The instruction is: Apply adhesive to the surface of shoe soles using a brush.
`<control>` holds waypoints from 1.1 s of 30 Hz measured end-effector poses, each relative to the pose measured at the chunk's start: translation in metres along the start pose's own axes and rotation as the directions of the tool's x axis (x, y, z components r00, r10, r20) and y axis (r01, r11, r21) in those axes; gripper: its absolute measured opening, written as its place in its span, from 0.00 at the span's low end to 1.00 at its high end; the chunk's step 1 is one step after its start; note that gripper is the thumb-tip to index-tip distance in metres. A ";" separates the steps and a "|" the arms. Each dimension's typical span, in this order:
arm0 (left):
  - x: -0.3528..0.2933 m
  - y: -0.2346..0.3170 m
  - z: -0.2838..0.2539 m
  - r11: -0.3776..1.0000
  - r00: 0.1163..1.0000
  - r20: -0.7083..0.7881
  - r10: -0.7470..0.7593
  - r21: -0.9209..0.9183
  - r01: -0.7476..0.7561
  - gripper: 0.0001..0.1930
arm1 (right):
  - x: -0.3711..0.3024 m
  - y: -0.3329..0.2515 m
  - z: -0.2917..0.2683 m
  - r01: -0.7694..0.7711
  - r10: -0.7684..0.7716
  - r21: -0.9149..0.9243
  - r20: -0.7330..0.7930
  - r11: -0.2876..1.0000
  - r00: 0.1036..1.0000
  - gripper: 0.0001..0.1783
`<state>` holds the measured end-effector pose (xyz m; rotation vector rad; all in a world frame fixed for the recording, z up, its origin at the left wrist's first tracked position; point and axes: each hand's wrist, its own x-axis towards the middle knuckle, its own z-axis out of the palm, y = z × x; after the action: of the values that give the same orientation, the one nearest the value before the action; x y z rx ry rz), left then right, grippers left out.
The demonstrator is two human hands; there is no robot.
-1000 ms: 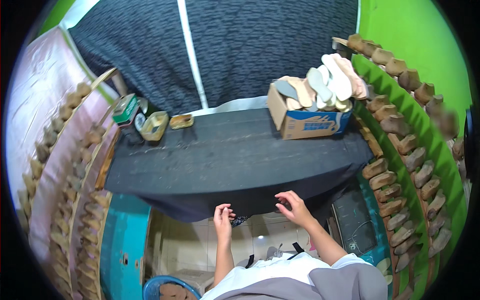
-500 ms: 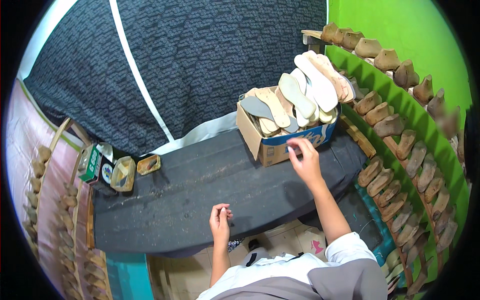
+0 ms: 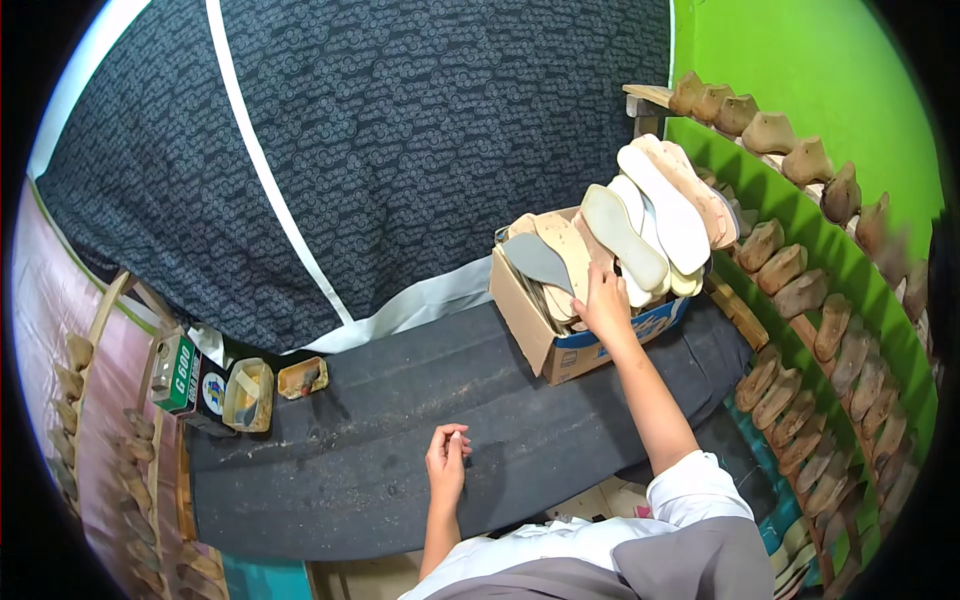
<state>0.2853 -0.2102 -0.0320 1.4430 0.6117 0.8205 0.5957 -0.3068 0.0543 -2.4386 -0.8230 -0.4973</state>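
A cardboard box (image 3: 553, 362) at the back right of the table holds a heap of shoe insoles in beige, white and grey. My right hand (image 3: 607, 308) reaches over its front edge, fingers and thumb apart among the insoles. Its thumb is beside the lower end of a grey insole (image 3: 538, 262); a pale insole (image 3: 625, 235) lies just beyond the fingers. My left hand (image 3: 447, 462) hovers over the near part of the table, fingers curled in with nothing visible in them.
The table (image 3: 360, 480) wears a dark cloth. At its left stand a green and black can (image 3: 188, 375), a plastic tub (image 3: 248, 397) and a small tray (image 3: 302, 378). Racks of wooden shoe lasts (image 3: 780, 268) line the right, with more lasts (image 3: 137, 455) at the left.
My right hand has moved from in front of the box up into the insoles. The view has shifted, so the table sits lower. My left hand keeps its curled pose.
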 end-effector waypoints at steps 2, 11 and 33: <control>0.001 -0.001 -0.002 0.997 0.997 0.010 -0.070 -0.020 0.071 0.08 | 0.007 -0.006 -0.006 -0.042 0.044 -0.035 0.062 0.999 0.997 0.39; -0.024 0.009 0.001 0.999 0.998 -0.029 -0.049 -0.018 0.048 0.08 | 0.004 -0.010 -0.006 0.144 -0.096 0.133 -0.311 0.981 0.945 0.41; -0.073 0.004 -0.074 0.579 0.970 -0.226 0.093 -0.780 -0.237 0.36 | -0.265 -0.161 0.027 0.333 -0.785 0.871 0.092 0.362 0.613 0.43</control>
<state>0.1823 -0.2236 -0.0408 0.5809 0.1457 1.1794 0.2989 -0.3009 -0.0393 -1.3121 -1.7412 0.3195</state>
